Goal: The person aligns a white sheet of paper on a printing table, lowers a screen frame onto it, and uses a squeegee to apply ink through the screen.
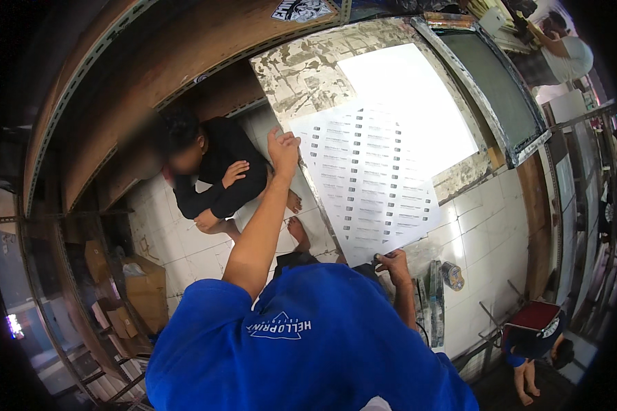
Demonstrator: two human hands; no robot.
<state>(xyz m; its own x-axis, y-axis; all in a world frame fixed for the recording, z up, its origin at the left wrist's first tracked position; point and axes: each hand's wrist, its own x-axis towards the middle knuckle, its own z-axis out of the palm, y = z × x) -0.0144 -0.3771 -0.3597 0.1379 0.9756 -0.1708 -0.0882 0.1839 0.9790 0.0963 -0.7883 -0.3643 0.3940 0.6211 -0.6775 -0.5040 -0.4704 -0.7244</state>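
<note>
A large white sheet printed with rows of small repeated dark labels (pixel 370 171) lies slanted over the near end of a paint-stained board (pixel 301 75), its lower end reaching past the board. At the sheet's upper left edge is my left hand (pixel 283 149), fingers bent and fingertips pinching the margin. My right hand (pixel 395 267) grips the near right edge, thumb on top. Beyond the printed sheet, a bright blank white sheet (pixel 415 103) lies on the board, partly under or against the printed one.
A framed screen (pixel 483 82) stands right of the board. On my left a person in black (pixel 230 157) crouches with folded arms, beside wooden shelving (pixel 185 48) and cardboard boxes (pixel 144 288). A can (pixel 452 275) sits near my right arm. Other people are at far right.
</note>
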